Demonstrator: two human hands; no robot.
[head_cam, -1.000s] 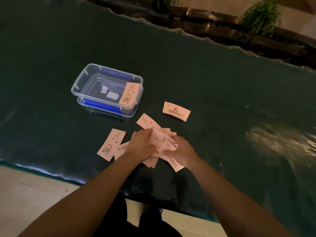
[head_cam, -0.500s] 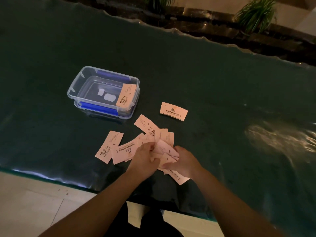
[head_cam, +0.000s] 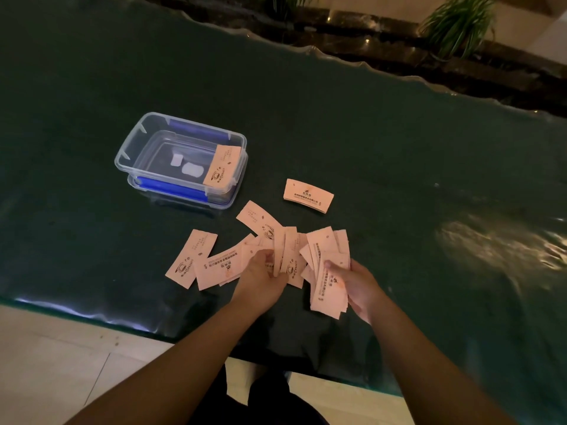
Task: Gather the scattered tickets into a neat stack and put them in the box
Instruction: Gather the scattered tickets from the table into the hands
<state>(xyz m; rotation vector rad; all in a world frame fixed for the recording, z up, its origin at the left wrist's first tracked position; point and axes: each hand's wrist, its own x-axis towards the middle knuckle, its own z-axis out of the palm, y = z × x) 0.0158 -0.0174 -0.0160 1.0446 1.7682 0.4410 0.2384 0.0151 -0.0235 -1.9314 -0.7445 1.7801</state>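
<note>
Pink paper tickets lie scattered on the dark green table (head_cam: 368, 148). My right hand (head_cam: 359, 286) holds a loose fan of several tickets (head_cam: 329, 271) just above the table. My left hand (head_cam: 260, 274) pinches a ticket at the middle of the loose pile (head_cam: 288, 256). More tickets lie flat to the left (head_cam: 191, 259) and one apart at the back right (head_cam: 308, 196). The clear plastic box (head_cam: 132, 148) with blue clips stands at the back left, one ticket (head_cam: 222, 168) leaning on its right rim.
The table's near edge (head_cam: 92, 314) runs close below the tickets, with pale floor tiles beneath. Potted plants (head_cam: 457, 23) and a dark ledge stand beyond the far edge. A glare patch lies on the table at the right.
My hands have drawn apart. The right hand has lifted a bunch of tickets to the right, while the left stays on the pile. The view has shifted slightly.
</note>
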